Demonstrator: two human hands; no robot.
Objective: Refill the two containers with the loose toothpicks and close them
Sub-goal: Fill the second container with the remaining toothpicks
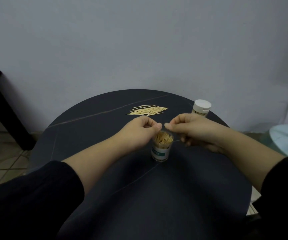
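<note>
Head view, nearest first: black sleeves (35, 196) at 6 o'clock, w/ bare forearms running up to both hands over the middle of the dark round surface (91, 129).

Left hand (139, 131): fingers curled in, thumb pressed to forefinger in a pinch just above the rim of the open container (160, 149). Right hand (194, 131): same pinch, its tip facing the left one and almost touching, lower fingers curled under. Can't tell what either holds; anything btwn the fingertips is too thin to see, and no lid shows anywhere.

The open container stands upright and clear-walled w/ a green-and-white label. It's packed w/ toothpicks on end and looks approx. full. The capped container (201, 108) is at 2 o'clock from it, white cap on, its base behind the right hand. The loose toothpicks (147, 110) lie at 12 o'clock in a flat pile, well apart from both containers.

Risks, as I judge them:
- The open container is light and narrow, w/ both hands crowding its mouth, so a knuckle on the rim could tip it and spill the lot.
- It looks near full. Forcing more in could snap sticks or leave tips proud of the rim, so the lid won't seat.
- Reaching to 12 o'clock for the pile means passing over the open mouth, and a wrist or sleeve could catch it.
- The right forearm swings close to the capped container, which sits near the surface edge and could get knocked off.
</note>
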